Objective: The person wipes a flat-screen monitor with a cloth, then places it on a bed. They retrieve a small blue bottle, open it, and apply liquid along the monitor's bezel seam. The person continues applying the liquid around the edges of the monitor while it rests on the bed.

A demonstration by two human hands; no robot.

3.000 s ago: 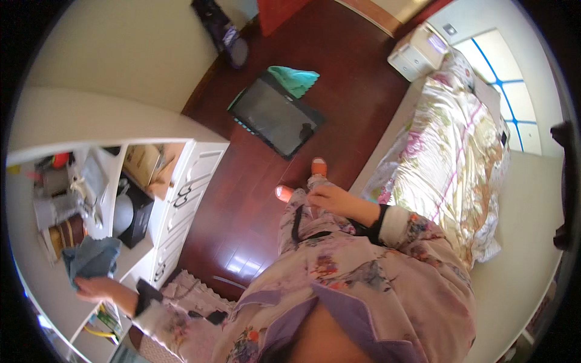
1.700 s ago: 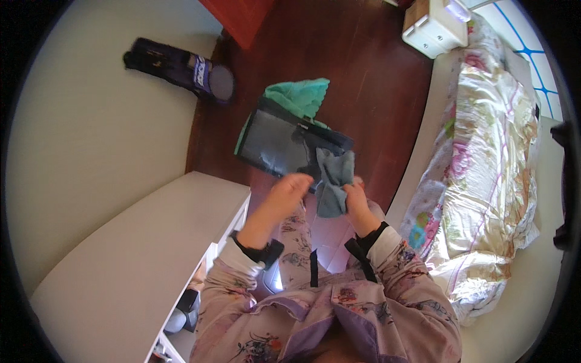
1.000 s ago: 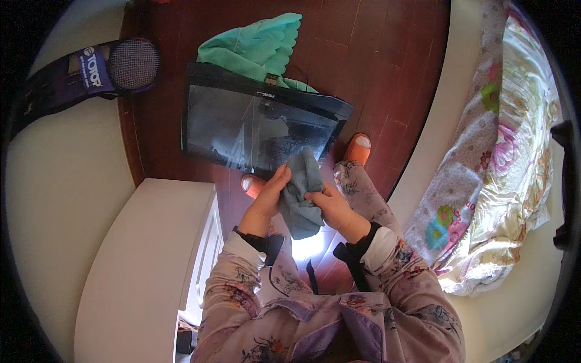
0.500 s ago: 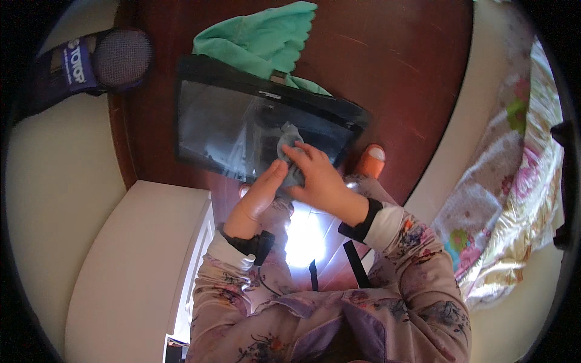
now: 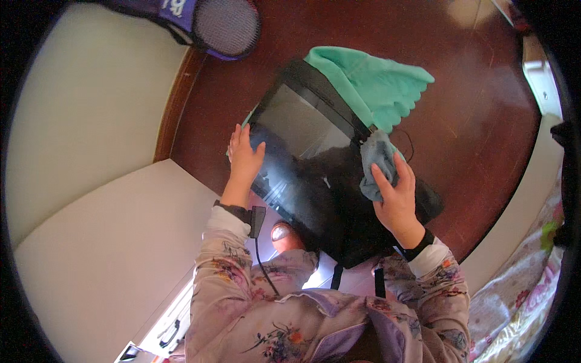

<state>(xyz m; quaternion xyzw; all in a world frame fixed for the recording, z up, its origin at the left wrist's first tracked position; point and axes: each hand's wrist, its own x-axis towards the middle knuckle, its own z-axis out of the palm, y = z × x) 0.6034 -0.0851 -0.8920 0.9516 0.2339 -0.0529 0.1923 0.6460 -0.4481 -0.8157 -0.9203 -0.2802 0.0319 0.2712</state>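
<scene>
A black flat screen (image 5: 311, 121) with a glossy face and wide dark frame lies tilted in front of me, over the dark red surface. At its left corner is my left hand (image 5: 243, 160), thumb over the face and fingers along the outer edge, gripping it. My right hand (image 5: 397, 196) is closed on a bunched grey-blue cloth (image 5: 378, 160), pressed at the screen's right-hand edge. Part of the cloth is hidden under the fingers. Beyond the far edge lies a mint-green cloth (image 5: 375, 81) with a scalloped border, partly beneath the screen.
A purple and black racket bag (image 5: 224, 27) lies at the far left on the dark red surface (image 5: 466, 139). White furniture (image 5: 109, 242) stands close on my left. Patterned bedding (image 5: 520, 302) is at the right. A cable (image 5: 260, 260) hangs from my left wrist.
My hands have moved apart, the left to the screen's corner, the right to its right edge with the grey-blue cloth. The screen appears turned clockwise, and the view has shifted.
</scene>
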